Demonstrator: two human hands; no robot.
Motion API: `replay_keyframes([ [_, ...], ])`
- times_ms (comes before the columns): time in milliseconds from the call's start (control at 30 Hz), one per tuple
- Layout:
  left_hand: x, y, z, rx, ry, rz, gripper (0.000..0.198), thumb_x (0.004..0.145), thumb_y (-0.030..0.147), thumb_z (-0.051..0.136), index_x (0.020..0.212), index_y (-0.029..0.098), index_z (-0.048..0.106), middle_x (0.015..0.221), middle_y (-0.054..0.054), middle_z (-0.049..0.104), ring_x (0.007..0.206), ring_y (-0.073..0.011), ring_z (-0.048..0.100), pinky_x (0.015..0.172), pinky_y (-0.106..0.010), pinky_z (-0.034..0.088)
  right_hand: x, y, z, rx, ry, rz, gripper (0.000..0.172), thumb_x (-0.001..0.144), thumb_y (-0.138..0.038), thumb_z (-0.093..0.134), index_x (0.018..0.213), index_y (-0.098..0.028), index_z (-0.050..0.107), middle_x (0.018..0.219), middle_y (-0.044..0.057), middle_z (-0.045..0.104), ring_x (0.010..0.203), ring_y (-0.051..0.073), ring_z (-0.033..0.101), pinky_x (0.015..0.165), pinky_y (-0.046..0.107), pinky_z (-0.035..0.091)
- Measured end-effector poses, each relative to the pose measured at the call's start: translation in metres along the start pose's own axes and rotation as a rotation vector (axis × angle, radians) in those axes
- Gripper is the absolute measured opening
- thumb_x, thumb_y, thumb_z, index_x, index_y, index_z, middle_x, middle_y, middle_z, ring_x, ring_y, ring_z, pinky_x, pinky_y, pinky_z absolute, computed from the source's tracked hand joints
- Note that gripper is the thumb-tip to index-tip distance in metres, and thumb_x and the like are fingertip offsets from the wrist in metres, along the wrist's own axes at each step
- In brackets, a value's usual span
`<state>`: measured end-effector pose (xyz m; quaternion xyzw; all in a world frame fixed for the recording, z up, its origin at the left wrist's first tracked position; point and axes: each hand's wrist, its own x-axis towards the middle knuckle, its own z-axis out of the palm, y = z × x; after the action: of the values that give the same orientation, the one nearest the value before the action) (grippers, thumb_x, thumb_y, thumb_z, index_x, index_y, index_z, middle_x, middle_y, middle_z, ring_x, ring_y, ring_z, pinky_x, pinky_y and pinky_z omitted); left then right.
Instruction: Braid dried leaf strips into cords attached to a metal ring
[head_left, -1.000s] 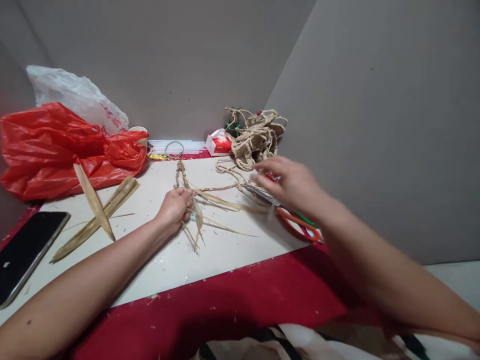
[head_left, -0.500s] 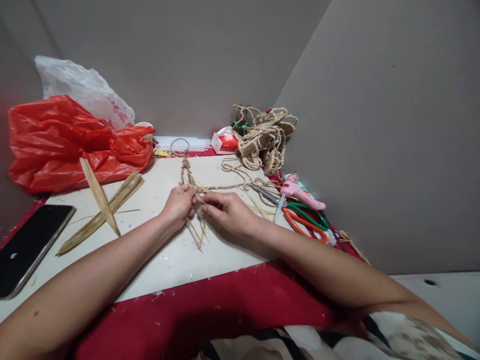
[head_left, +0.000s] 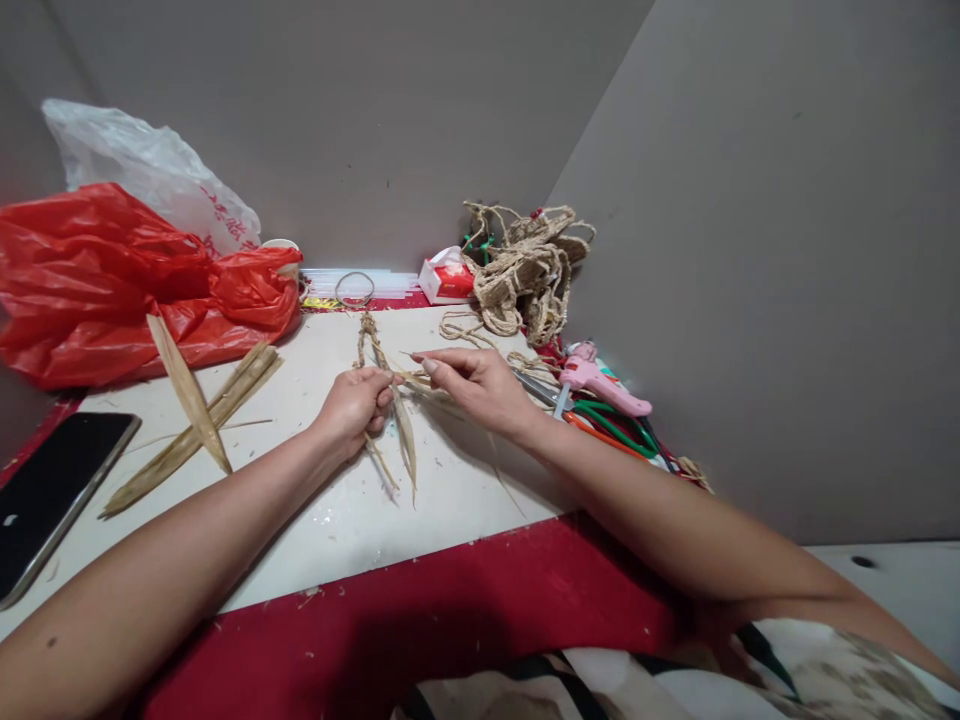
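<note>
My left hand [head_left: 361, 405] is closed in a pinch on a braid of dried plant fibre [head_left: 369, 335], whose worked end runs away from me over the white board. Loose leaf strips [head_left: 405, 440] hang below that hand toward me. To its right, a small gap away, my right hand [head_left: 476, 388] pinches thumb against forefinger, with a thin strip end sticking out at the tips. More pale strands pass under the right hand, partly hidden by it.
Two wide dried leaves [head_left: 191, 395] lie crossed at left, near a phone [head_left: 64, 490] and a red plastic bag [head_left: 112, 290]. A bundle of straw cord [head_left: 529, 270], a tissue pack [head_left: 448, 277] and a wire ring [head_left: 355, 289] sit behind. At right are a pink glue gun [head_left: 600, 383] and green-handled scissors [head_left: 611, 425].
My right hand has drawn away from the left, to the right and slightly upward. The left hand keeps its grip, and a wider leaf strip now shows below it. The view has shifted slightly.
</note>
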<state>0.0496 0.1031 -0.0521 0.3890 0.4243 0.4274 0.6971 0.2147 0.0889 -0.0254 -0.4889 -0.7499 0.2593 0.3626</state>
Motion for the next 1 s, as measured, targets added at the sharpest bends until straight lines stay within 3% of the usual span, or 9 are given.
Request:
replay_keyframes([
  [100,0.001,0.0,0.0,-0.005,-0.01,0.006,0.006,0.072,0.018,0.055,0.072,0.012,0.057,0.043,0.008,0.034,0.032,-0.0022,0.02,0.032,-0.016,0.011,-0.001,0.006,0.006,-0.236,0.046,-0.105,0.032,0.089,-0.029,0.042,0.092,-0.014,0.07,0.082,0.009,0.067,0.073,0.017,0.057,0.069,0.028,0.04],
  [200,0.001,0.0,0.0,0.007,-0.014,0.015,0.006,0.072,0.017,0.054,0.072,0.012,0.057,0.044,0.008,0.033,0.032,-0.0023,0.02,0.032,-0.015,0.012,-0.005,0.006,0.01,-0.528,0.023,-0.16,0.033,0.091,-0.03,0.039,0.085,-0.015,0.067,0.079,0.009,0.066,0.071,0.017,0.056,0.066,0.028,0.036],
  [433,0.001,-0.001,0.0,0.028,-0.012,0.032,0.007,0.071,0.018,0.054,0.07,0.012,0.056,0.044,0.008,0.034,0.033,-0.0022,0.021,0.032,-0.015,0.013,-0.009,-0.008,0.016,-0.771,-0.084,-0.062,0.033,0.091,-0.032,0.037,0.084,-0.017,0.066,0.073,0.006,0.069,0.061,0.016,0.056,0.057,0.029,0.024],
  [667,0.0,0.001,0.003,0.005,-0.001,0.025,0.008,0.069,0.016,0.052,0.071,0.011,0.058,0.043,0.007,0.036,0.032,-0.0019,0.02,0.032,-0.015,0.012,-0.006,-0.013,0.021,-0.72,-0.121,0.037,0.034,0.088,-0.03,0.039,0.081,-0.016,0.069,0.073,0.009,0.069,0.061,0.017,0.056,0.057,0.03,0.025],
  [833,-0.001,0.001,0.004,0.008,0.008,0.052,0.005,0.068,0.015,0.054,0.065,0.011,0.055,0.043,0.006,0.037,0.033,-0.0017,0.023,0.032,-0.015,0.014,-0.002,-0.006,0.027,-0.497,-0.146,0.068,0.036,0.088,-0.03,0.04,0.067,-0.016,0.066,0.06,0.005,0.062,0.053,0.013,0.047,0.054,0.028,0.025],
  [1000,-0.001,0.0,0.003,0.004,0.006,0.027,0.007,0.071,0.017,0.054,0.072,0.011,0.057,0.044,0.006,0.038,0.032,-0.0022,0.023,0.031,-0.016,0.013,0.004,-0.01,0.006,-0.166,0.058,0.026,0.038,0.09,-0.034,0.039,0.064,-0.014,0.058,0.055,0.001,0.054,0.052,0.01,0.044,0.055,0.023,0.031],
])
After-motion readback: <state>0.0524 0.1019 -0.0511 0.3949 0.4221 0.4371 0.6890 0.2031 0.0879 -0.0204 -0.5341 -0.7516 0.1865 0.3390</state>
